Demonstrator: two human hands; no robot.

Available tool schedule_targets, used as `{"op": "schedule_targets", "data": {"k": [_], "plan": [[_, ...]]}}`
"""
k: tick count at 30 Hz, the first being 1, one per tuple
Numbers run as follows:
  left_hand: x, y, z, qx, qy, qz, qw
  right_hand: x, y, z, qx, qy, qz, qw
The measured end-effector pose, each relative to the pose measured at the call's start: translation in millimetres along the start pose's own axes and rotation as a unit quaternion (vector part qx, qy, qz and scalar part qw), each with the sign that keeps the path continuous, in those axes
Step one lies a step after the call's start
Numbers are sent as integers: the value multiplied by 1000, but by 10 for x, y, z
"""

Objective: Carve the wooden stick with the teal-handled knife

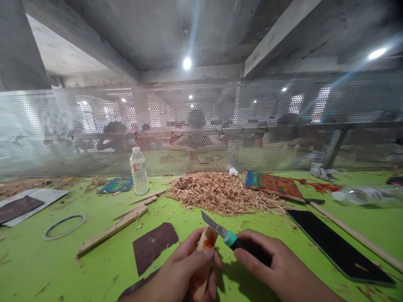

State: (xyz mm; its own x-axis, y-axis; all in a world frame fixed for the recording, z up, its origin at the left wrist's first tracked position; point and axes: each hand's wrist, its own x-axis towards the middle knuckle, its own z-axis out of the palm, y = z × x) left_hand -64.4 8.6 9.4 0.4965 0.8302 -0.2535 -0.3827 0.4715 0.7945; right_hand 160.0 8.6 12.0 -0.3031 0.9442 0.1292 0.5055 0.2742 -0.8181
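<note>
A pale wooden piece (202, 289) with an orange-red stain near its top is gripped in my left hand (185, 262), thumb along its face. My right hand (262, 260) is wrapped round the black and teal handle of a utility knife (231, 239). The knife's blade points up and left, lying across the upper end of the wood; whether it touches cannot be made out. Brown sandpaper (154, 245) lies just left of my left hand, and another dark sheet is partly hidden under that forearm.
A heap of wood shavings (217, 191) lies ahead, beside a painted board (273, 184). A water bottle (139, 174) stands left of it. Wooden strips (111, 230) and a tape ring (64, 227) lie left, a black phone (338, 243) right. Behind a perforated screen (157, 113) people sit.
</note>
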Motion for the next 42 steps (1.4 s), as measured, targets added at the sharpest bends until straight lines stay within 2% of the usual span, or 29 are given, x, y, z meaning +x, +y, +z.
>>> {"op": "schedule_targets", "data": {"k": [4, 10, 15, 17, 21, 27, 32, 37, 42], "plan": [[-41, 38, 43, 10, 1, -20, 1000, 25, -62, -48, -75, -10, -21, 997], [-51, -4, 33, 54, -36, -6, 998, 12, -86, -57, -153, 7, -74, 985], [-53, -33, 28, 105, -35, 7, 994, -28, -141, -8, -158, -63, -143, 975], [-61, -25, 30, 142, -35, 3, 989, -36, -164, 2, -163, -64, -155, 972], [-81, -9, 72, 196, 11, 4, 981, -51, -151, 11, -192, -41, -151, 969], [-67, -55, 108, 184, 61, 24, 981, -64, -60, 73, -238, -9, -164, 957], [-30, -102, 53, 194, 70, 16, 978, -66, -36, 138, -259, 17, -178, 949], [-24, -102, 86, 204, 93, 17, 974, -82, -42, 200, -280, 46, -183, 941], [33, -96, 92, 210, 103, 31, 972, -70, -71, 231, -311, 45, -158, 936]]}}
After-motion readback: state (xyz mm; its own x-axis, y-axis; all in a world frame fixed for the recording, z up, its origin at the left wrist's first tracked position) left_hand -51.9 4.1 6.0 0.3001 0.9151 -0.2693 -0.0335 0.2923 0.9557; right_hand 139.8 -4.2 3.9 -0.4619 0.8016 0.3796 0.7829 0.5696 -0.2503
